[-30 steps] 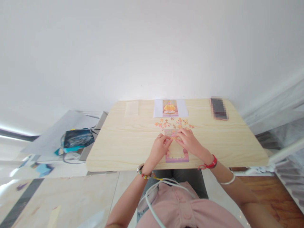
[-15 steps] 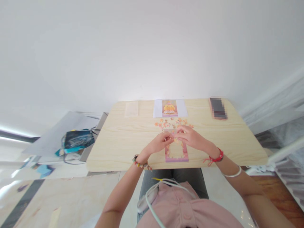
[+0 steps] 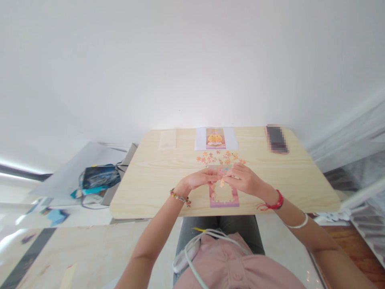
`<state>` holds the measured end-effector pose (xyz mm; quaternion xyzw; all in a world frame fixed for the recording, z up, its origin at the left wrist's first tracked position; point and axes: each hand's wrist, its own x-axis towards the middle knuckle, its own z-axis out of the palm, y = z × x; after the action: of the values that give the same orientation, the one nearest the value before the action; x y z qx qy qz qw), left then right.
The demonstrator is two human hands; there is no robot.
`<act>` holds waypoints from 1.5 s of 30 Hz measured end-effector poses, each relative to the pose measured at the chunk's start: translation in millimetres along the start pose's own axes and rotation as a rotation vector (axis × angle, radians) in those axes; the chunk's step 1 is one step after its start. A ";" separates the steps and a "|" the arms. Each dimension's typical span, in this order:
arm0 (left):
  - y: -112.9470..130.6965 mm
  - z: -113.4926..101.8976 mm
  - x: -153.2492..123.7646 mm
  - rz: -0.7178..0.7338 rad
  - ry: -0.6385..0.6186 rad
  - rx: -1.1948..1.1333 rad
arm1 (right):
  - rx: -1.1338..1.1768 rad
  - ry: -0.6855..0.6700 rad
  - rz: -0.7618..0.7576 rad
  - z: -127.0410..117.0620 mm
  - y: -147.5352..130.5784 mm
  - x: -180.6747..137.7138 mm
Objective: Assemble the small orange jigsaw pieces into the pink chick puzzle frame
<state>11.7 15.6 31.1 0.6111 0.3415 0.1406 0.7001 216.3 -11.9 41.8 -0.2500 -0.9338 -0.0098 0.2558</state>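
Note:
A pink puzzle frame (image 3: pixel 224 197) lies near the front edge of the light wooden table (image 3: pixel 150 188). Several loose orange and pink puzzle pieces (image 3: pixel 221 157) are scattered just behind it. My left hand (image 3: pixel 201 177) and my right hand (image 3: pixel 245 179) meet over the frame's far end, fingers curled and pinched together. A small orange puzzle piece (image 3: pixel 222 184) shows between the fingertips, just above the frame. A reference picture of a yellow figure (image 3: pixel 214 138) lies on white paper at the table's back edge.
A phone (image 3: pixel 276 138) rests at the table's back right. A pale paper slip (image 3: pixel 167 139) lies at the back left. To the left of the table, a dark bag with cables (image 3: pixel 99 176) sits on a grey board. A white wall stands behind.
Both hands lifted slightly off the frame and drew together, fingers pinching. The left wrist swung out to the left. A small orange piece now shows between the fingertips.

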 end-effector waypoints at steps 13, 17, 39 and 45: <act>-12.3 30.2 -10.4 0.024 0.395 0.265 | -0.222 -0.003 0.110 7.1 -9.8 -11.1; -14.6 24.3 -8.2 0.019 0.341 0.469 | -0.055 -0.032 0.143 11.7 -1.9 -14.3; -32.9 42.9 14.0 -0.157 0.541 1.210 | -0.184 -0.100 0.243 64.0 12.5 -21.5; -36.8 41.6 15.6 -0.149 0.558 1.256 | -0.226 -0.092 0.219 64.1 9.0 -21.7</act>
<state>42.0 -14.3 -7.9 0.8167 0.5666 0.0196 0.1075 206.4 -4.7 -25.4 -0.3776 -0.9046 -0.0756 0.1826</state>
